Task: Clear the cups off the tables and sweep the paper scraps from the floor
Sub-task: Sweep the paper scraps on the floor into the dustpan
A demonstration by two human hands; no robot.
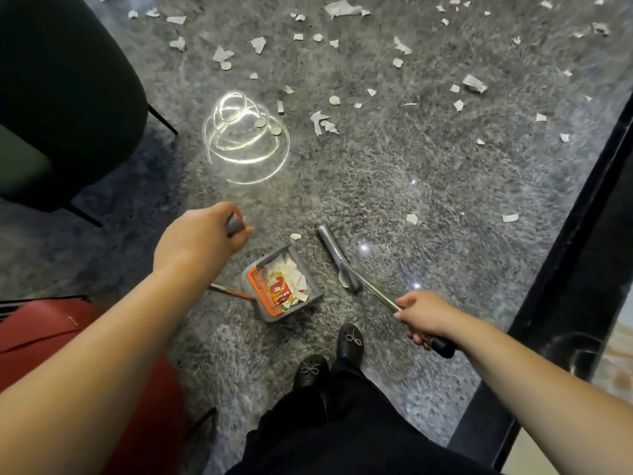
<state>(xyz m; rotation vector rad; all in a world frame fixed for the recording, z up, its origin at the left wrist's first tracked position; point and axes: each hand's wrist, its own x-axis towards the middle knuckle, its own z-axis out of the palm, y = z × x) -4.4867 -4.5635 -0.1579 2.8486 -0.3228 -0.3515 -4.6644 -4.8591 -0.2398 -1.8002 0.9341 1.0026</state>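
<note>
White and pale grey paper scraps [394,49] lie torn and ragged, in many sizes, scattered over the far half of the floor [394,173], with a few strays nearer: two [412,219] close beyond the broom head and one just past the dustpan's front edge. More scraps are heaped inside the grey dustpan [284,284], mixed with a red and yellow wrapper; an orange comb runs along its near-left rim. The dustpan sits on the floor just ahead of the person's black shoes [349,341], its thin pole rising toward the left hand [202,236], whose fingers are curled round the dark grey handle top [235,225]. The right hand [424,317] grips the broom [346,265] on its metal shaft, just above a black end grip; the shaft slopes down to a narrow grey head that rests on the floor right of the dustpan, apart from it, with a scrap caught beside it. Underfoot is polished, speckled grey stone, glossy enough to mirror a looping ceiling light as bright rings. A dark chair [68,97] with thin black legs stands at the left, a red seat [51,337] below it. A black band [565,269] borders the floor on the right. No cups can be seen.
</note>
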